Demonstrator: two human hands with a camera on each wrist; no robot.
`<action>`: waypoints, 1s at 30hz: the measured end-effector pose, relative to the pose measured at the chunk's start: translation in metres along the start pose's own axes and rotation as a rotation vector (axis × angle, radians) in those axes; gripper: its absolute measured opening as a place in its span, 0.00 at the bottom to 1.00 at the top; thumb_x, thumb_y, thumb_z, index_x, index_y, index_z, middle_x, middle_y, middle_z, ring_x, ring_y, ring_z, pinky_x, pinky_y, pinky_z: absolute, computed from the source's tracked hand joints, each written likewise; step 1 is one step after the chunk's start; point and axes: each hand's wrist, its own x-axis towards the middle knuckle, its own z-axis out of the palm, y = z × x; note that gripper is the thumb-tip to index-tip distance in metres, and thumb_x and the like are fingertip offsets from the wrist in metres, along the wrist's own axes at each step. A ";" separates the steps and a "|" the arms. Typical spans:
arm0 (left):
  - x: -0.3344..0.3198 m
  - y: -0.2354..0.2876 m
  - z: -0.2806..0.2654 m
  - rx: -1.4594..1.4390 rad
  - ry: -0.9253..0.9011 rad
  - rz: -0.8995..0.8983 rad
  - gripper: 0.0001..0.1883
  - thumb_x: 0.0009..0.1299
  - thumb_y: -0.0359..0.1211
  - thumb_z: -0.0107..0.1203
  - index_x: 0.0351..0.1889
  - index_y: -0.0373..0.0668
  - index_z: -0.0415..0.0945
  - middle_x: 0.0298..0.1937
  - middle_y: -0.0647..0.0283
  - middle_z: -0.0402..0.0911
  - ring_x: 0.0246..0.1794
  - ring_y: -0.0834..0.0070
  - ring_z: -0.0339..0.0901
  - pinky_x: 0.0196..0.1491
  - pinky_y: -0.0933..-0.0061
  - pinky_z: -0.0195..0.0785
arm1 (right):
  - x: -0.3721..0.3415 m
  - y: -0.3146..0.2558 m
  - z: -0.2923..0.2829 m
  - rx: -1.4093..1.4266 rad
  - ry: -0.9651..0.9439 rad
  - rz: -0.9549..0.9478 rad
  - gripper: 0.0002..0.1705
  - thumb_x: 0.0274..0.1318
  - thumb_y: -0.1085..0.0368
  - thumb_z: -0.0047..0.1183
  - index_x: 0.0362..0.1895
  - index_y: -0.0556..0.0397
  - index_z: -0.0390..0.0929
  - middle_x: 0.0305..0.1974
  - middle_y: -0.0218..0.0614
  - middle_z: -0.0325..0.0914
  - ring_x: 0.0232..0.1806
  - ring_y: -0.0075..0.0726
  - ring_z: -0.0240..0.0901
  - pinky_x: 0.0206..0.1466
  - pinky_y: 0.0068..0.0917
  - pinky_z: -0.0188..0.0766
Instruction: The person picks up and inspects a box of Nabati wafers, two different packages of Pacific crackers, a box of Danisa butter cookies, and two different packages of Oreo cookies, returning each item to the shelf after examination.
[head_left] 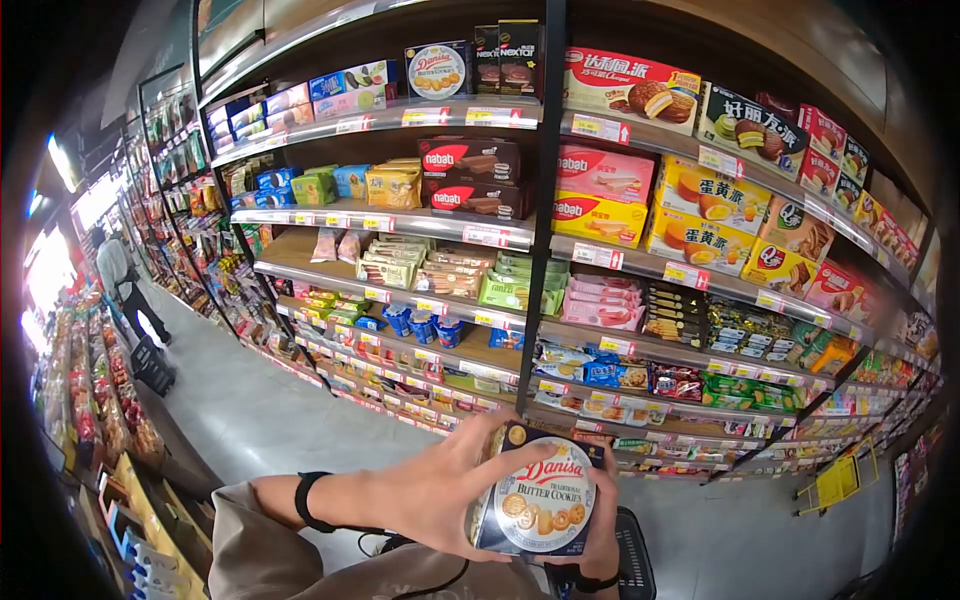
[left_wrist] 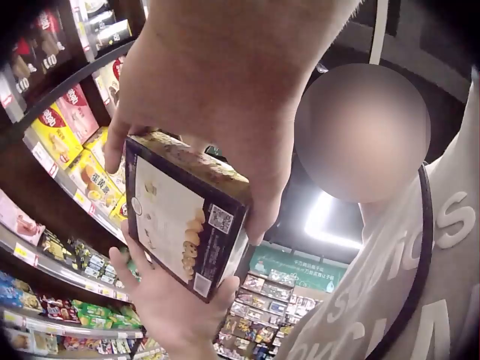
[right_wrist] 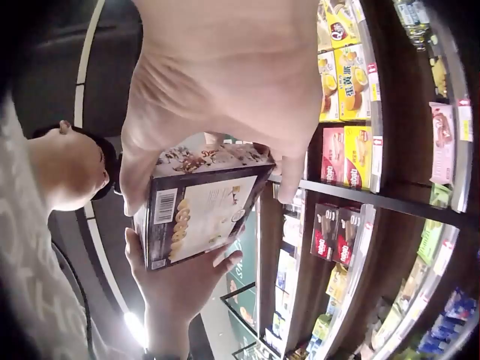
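A dark blue box of Danisa butter cookies [head_left: 540, 500] is held between both hands, its round white label tilted up in the head view. My left hand [head_left: 430, 505] grips the box from the left, with one finger lying across the front near the brand name. On the opposite side my right hand [head_left: 603, 505] holds the edge, partly hidden behind the box. In the left wrist view, the right hand [left_wrist: 176, 304] lies against the lower side of the box [left_wrist: 184, 217]. The right wrist view shows a box face with a barcode and cookie pictures [right_wrist: 180, 225].
Shelves of packaged snacks stand ahead, with another Danisa box [head_left: 437, 70] on an upper shelf. A dark basket [head_left: 635, 560] is below the hands. A yellow cart-like frame [head_left: 838, 485] stands at right, and a person [head_left: 120, 275] is down the aisle at left.
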 end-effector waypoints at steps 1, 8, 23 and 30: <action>0.002 0.001 -0.003 0.024 0.013 0.026 0.58 0.49 0.52 0.77 0.76 0.47 0.57 0.66 0.39 0.57 0.60 0.42 0.66 0.60 0.47 0.67 | 0.003 0.000 -0.002 0.019 -0.005 -0.021 0.68 0.24 0.50 0.86 0.72 0.42 0.56 0.73 0.58 0.42 0.77 0.67 0.47 0.73 0.57 0.64; 0.019 -0.021 -0.047 0.159 0.113 0.332 0.44 0.53 0.42 0.74 0.70 0.71 0.66 0.64 0.42 0.64 0.62 0.48 0.71 0.53 0.54 0.73 | 0.042 0.015 -0.021 0.729 0.426 0.383 0.69 0.37 0.50 0.81 0.79 0.44 0.49 0.75 0.53 0.52 0.77 0.59 0.52 0.72 0.54 0.66; 0.025 -0.186 -0.237 1.133 0.495 0.927 0.43 0.62 0.37 0.66 0.66 0.97 0.55 0.62 0.61 0.66 0.63 0.63 0.72 0.61 0.56 0.74 | 0.294 0.008 0.086 -0.115 -0.007 -0.189 0.45 0.46 0.80 0.69 0.70 0.62 0.63 0.65 0.48 0.72 0.66 0.41 0.71 0.68 0.36 0.69; 0.036 -0.257 -0.328 1.123 0.524 0.947 0.45 0.55 0.62 0.69 0.71 0.92 0.57 0.79 0.47 0.53 0.76 0.44 0.58 0.76 0.36 0.49 | 0.404 0.007 0.142 -0.411 0.000 -0.511 0.34 0.54 0.84 0.60 0.67 0.63 0.68 0.65 0.45 0.70 0.66 0.38 0.69 0.62 0.31 0.77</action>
